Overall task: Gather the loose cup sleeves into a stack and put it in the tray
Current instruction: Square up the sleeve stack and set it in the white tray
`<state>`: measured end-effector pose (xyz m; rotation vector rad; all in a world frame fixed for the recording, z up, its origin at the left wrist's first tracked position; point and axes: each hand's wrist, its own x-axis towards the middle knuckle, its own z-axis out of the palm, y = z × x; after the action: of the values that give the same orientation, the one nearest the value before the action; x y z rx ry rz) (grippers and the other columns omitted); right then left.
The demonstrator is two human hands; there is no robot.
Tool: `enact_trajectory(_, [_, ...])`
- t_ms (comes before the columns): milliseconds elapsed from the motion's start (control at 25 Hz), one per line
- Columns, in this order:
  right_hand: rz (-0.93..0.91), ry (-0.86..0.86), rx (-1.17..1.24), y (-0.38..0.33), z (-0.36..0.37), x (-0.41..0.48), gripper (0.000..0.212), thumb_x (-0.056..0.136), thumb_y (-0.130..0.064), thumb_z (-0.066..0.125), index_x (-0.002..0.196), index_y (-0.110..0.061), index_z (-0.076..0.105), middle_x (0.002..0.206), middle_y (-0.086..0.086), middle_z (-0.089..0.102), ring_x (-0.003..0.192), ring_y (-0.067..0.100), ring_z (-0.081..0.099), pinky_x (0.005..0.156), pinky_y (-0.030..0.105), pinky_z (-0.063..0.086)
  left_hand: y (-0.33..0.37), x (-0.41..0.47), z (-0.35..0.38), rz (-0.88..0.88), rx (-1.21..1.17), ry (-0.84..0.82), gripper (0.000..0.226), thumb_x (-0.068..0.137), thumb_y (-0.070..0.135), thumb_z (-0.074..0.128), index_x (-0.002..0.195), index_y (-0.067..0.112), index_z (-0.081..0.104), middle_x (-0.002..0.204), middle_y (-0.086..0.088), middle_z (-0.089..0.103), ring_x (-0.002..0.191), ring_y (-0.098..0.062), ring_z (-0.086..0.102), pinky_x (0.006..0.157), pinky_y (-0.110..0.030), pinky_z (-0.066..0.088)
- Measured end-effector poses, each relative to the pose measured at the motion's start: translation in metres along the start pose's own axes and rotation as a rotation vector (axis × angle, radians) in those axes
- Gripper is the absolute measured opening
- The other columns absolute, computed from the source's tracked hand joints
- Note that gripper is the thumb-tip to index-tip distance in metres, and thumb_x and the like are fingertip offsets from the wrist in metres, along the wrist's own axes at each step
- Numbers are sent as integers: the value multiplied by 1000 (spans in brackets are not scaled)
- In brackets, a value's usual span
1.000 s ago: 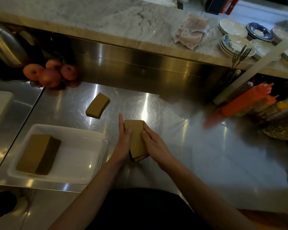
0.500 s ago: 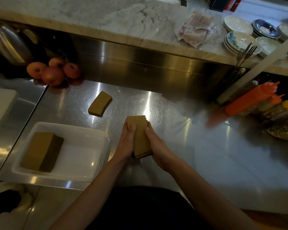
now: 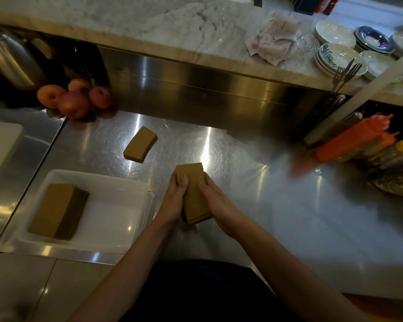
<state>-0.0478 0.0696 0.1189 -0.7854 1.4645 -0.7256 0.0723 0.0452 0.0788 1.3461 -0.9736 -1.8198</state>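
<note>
Both hands clamp one bundle of cup sleeves (image 3: 193, 194) from either side, left hand (image 3: 172, 201) and right hand (image 3: 215, 205) squeezing its edges flush just above the counter (image 3: 277, 205) (probably to square it). Another loose pile (image 3: 140, 143) lies beyond; the white tray (image 3: 116, 182) already holds a stack (image 3: 57, 213).

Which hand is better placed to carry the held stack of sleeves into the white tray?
Probably the left hand. It grips the held stack on the side facing the white tray, which lies to the person's left. The right hand would have to cross the body.
</note>
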Motion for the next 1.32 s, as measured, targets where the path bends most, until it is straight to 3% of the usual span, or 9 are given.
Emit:
enact_trajectory(120, [-22,5,15,10,-11,2,49,102,-35,39,149,-30,29,142,-2,48,119,16,54,102,38,46,0,0,-1,-13,88,-70,69,90,56,43,151,27,29,142,-2,50,121,-16,57,100,-38,50])
enact_trajectory(320, [-60,-20,-23,29,-27,9,52,99,-30,48,149,-27,31,143,0,47,125,18,52,105,44,45,-1,6,-9,-69,146,-194,60,99,40,46,153,30,23,142,3,48,116,-6,55,90,-27,52])
enact_trajectory(400, [-66,-8,-22,34,-31,11,55,98,-27,53,148,-27,32,144,1,46,127,19,50,105,47,44,-2,4,-11,-63,136,-188,50,97,39,51,144,30,36,135,5,53,116,-11,58,86,-27,55])
enact_trajectory(560, [-61,-48,7,40,-36,10,57,95,-15,57,146,-21,34,141,3,49,127,20,51,104,42,46,-4,2,-17,3,215,-200,64,83,46,62,141,25,44,136,1,56,124,-16,56,99,-37,52])
enact_trajectory(840, [-63,-60,29,48,-38,11,52,94,-14,59,142,-21,41,135,3,54,123,21,54,99,38,50,-2,2,-20,-4,339,-245,68,83,49,60,144,26,40,132,-1,58,117,-14,59,88,-26,56])
enact_trajectory(1000, [-86,-75,40,26,-37,20,52,94,-13,58,142,-20,41,133,6,56,119,23,57,97,41,52,20,7,-30,2,416,-230,73,80,55,62,144,28,43,134,1,57,120,-17,57,98,-39,53])
enact_trajectory(1120, [-97,-105,2,-1,-32,33,51,95,-15,57,143,-19,41,133,8,55,119,24,56,98,45,50,48,13,-42,30,424,-250,63,78,50,67,134,31,48,127,5,61,118,-16,59,98,-41,53])
enact_trajectory(1320, [-62,-132,13,-51,-9,63,44,97,-16,53,139,-18,43,128,8,57,115,26,57,93,44,51,84,35,-78,32,447,-195,86,73,45,73,148,18,40,136,0,59,123,-16,57,103,-39,50])
